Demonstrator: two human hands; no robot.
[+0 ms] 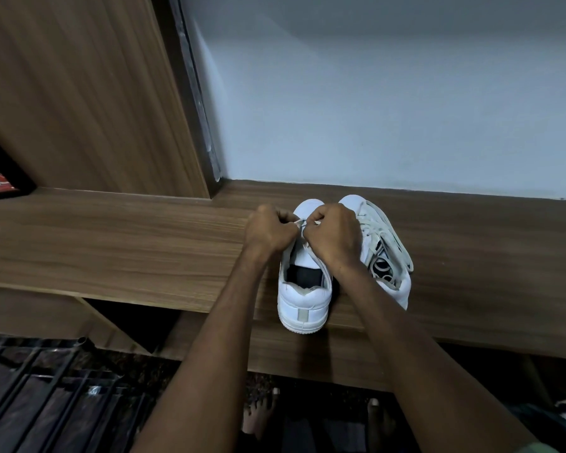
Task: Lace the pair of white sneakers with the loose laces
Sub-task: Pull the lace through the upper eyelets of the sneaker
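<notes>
The left hand and right hand meet over the near sneaker, each pinching the lace above its tongue. That sneaker stands on the wooden counter, heel at the front edge — the second sneaker, already laced, lies tilted against its right side.

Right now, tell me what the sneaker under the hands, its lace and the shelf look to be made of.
Left sneaker: smooth white leather or a synthetic lookalike; matte panels with stitched seams, thick rubbery sole.
Lace: probably flat woven fabric, off-white; little shows between the left hand and right hand.
Shelf: wood-grain surface, likely laminate or veneer; even streaks, low sheen.
</notes>
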